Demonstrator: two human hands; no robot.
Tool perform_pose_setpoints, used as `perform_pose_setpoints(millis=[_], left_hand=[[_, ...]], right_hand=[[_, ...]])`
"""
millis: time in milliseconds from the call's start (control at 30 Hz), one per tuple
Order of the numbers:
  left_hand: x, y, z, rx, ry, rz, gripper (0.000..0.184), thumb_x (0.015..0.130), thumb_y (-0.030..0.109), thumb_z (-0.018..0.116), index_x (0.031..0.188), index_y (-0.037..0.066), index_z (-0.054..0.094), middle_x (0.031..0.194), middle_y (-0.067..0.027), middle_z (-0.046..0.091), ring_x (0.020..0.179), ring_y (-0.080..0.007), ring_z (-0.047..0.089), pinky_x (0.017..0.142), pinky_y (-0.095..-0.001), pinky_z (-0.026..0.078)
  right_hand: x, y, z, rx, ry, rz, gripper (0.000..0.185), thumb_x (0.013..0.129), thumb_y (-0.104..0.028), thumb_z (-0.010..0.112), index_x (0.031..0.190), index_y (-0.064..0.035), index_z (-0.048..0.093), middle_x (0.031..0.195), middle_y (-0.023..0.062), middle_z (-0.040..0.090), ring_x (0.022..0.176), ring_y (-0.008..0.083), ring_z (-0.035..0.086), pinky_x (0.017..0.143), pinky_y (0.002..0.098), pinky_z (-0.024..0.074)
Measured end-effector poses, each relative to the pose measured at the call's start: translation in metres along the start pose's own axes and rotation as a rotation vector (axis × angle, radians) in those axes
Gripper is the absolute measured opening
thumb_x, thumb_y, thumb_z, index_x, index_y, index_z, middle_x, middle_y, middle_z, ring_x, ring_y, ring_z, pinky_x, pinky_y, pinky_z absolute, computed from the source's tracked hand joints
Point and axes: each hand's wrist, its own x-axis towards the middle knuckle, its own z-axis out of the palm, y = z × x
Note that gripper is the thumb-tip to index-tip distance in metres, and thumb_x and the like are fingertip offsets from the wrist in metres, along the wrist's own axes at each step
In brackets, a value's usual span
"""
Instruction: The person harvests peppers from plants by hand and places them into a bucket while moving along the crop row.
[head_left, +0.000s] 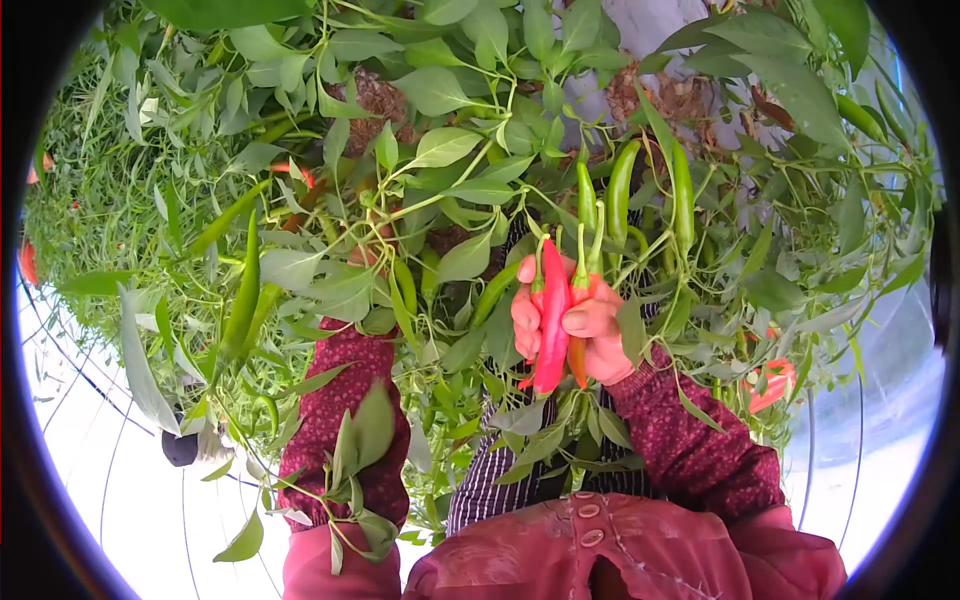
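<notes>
My right hand (598, 325) is closed around several red chili peppers (553, 318) in front of my chest, with their green stems pointing up. One pepper among them is more orange (577, 352). My left hand (368, 254) is among the leaves to the left, mostly hidden behind foliage, so its fingers cannot be made out. Long green peppers (620, 190) hang from the plant just above my right hand. Another green pepper (243, 295) hangs left of my left sleeve (345, 420).
Dense pepper plants (130, 190) fill the left and upper view. Stems and leaves (360, 440) cross in front of my left sleeve. More red peppers (770, 385) show at the right. A dark round object (180, 447) is at the lower left.
</notes>
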Motion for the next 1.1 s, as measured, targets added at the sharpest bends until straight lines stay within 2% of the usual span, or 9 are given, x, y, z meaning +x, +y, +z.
perform_pose_setpoints(millis=[300, 633, 1100], left_hand=[[0.016, -0.024, -0.002, -0.005, 0.047, 0.002, 0.031, 0.093, 0.022, 0.048, 0.117, 0.004, 0.055, 0.092, -0.0062, 0.064, 0.069, -0.0191, 0.061, 0.056, -0.0298, 0.051], [0.054, -0.048, -0.018, -0.014, 0.071, 0.002, 0.031, 0.093, 0.023, 0.048, 0.117, 0.004, 0.055, 0.093, -0.0064, 0.064, 0.070, -0.0195, 0.061, 0.057, -0.0303, 0.051], [0.126, -0.073, -0.058, 0.056, 0.022, 0.080, 0.032, 0.094, 0.024, 0.048, 0.117, 0.004, 0.055, 0.096, -0.0067, 0.064, 0.072, -0.0202, 0.062, 0.058, -0.0310, 0.051]], right_hand=[[0.004, 0.000, -0.003, -0.047, -0.007, 0.042, 0.059, 0.073, -0.013, 0.067, 0.127, -0.0047, 0.045, 0.091, 0.0110, 0.056, 0.080, 0.0193, 0.057, 0.073, 0.0324, 0.0469], [0.005, 0.000, 0.001, -0.081, 0.029, 0.089, 0.058, 0.074, -0.014, 0.066, 0.127, -0.0032, 0.044, 0.092, 0.0105, 0.057, 0.081, 0.0192, 0.058, 0.073, 0.0324, 0.0474], [0.004, -0.004, 0.012, -0.121, 0.072, 0.035, 0.057, 0.075, -0.015, 0.067, 0.126, -0.0023, 0.044, 0.096, 0.0120, 0.057, 0.085, 0.0195, 0.056, 0.077, 0.0334, 0.0470]])
